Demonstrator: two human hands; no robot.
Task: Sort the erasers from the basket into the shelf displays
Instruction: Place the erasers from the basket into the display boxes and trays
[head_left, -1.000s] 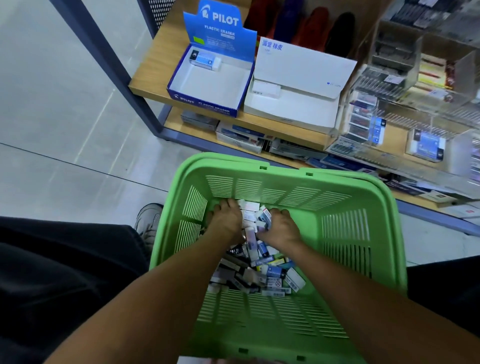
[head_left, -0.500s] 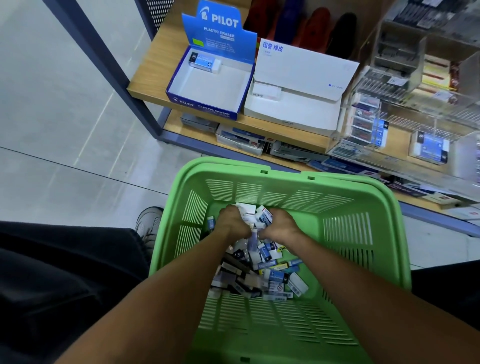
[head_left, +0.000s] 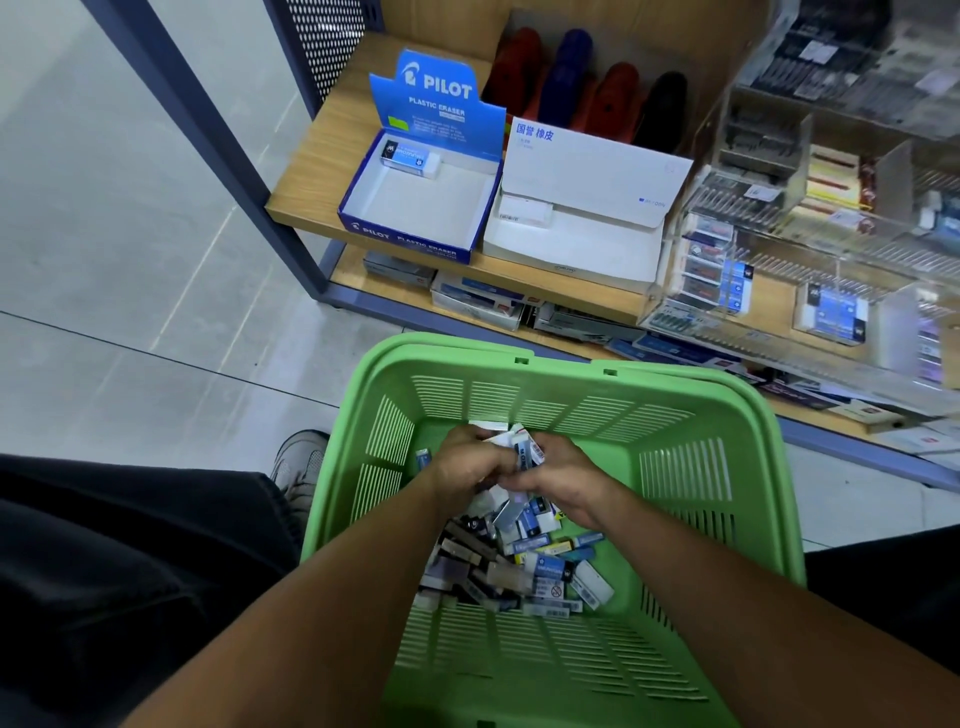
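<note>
Both hands, left hand (head_left: 467, 462) and right hand (head_left: 563, 473), clutch erasers (head_left: 522, 449) over the basket (head_left: 727, 410); overfull grips could spill some.

The floor (head_left: 104, 260) is smooth pale grey tile with thin lines, and up past the grip stands a wooden shelf (head_left: 322, 171) on dark blue metal legs (head_left: 208, 130), with a holey metal panel (head_left: 332, 41) behind it.
</note>
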